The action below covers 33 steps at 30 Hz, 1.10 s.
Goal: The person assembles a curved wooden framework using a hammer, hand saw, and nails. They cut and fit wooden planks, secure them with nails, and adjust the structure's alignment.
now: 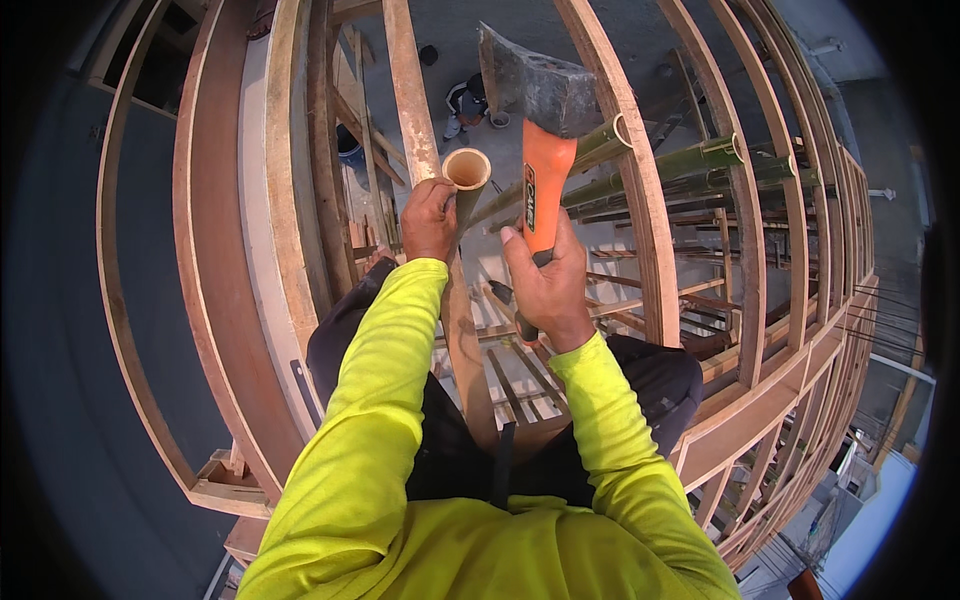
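My left hand (428,222) is closed around the upper end of a bamboo pole (474,197), whose hollow round opening faces up at me. The pole stands against a narrow wooden beam (410,95) that runs between my legs. In my right hand (552,280) is a hatchet (548,185), gripped low on its orange and black handle. Its dark grey, worn head points up and away, with the blade to the left. The hatchet is apart from the bamboo, a little to its right. The pole's lower end is hidden.
I sit high in a frame of wooden beams (640,180), with open gaps between them. Several green bamboo poles (700,160) lie across at the right. Far below, a person (465,105) is beside a small bucket (499,119). A dark wall (60,300) stands at the left.
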Each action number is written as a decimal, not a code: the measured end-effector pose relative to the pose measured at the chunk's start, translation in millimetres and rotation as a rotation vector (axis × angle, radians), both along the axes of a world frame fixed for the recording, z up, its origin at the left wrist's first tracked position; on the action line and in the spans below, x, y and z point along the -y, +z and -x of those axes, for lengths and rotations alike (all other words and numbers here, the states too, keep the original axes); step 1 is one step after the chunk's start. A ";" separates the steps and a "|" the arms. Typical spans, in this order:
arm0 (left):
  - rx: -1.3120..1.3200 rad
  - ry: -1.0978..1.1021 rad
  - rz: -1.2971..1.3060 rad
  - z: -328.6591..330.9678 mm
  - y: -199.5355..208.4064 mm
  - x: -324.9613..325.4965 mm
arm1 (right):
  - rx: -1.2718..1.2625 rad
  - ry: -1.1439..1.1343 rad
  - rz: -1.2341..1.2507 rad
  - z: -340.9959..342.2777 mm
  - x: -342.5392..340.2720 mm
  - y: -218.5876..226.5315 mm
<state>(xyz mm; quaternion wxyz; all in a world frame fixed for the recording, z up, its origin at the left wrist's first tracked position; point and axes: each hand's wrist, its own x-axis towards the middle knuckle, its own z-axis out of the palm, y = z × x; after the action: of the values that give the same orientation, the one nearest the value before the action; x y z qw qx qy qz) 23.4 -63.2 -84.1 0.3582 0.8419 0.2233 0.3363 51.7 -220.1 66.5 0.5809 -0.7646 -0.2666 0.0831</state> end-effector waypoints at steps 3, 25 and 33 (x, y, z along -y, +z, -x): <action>0.016 -0.003 0.022 8.6 -6.7 -2.2 | -0.102 -0.021 -0.087 -1.2 -19.6 -20.8; -0.120 -0.056 -0.368 3.6 -3.7 2.8 | -0.791 0.238 0.193 -17.8 30.3 -38.3; -0.146 0.016 -0.255 -0.1 -2.1 28.7 | -0.562 0.201 -0.013 -1.9 31.8 -97.2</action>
<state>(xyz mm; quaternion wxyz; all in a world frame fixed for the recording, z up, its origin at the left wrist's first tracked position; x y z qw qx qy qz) 23.5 -91.9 -86.2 0.2286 0.9009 0.2110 0.3025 53.5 -251.9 -30.8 0.6256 -0.6777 -0.1704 0.3468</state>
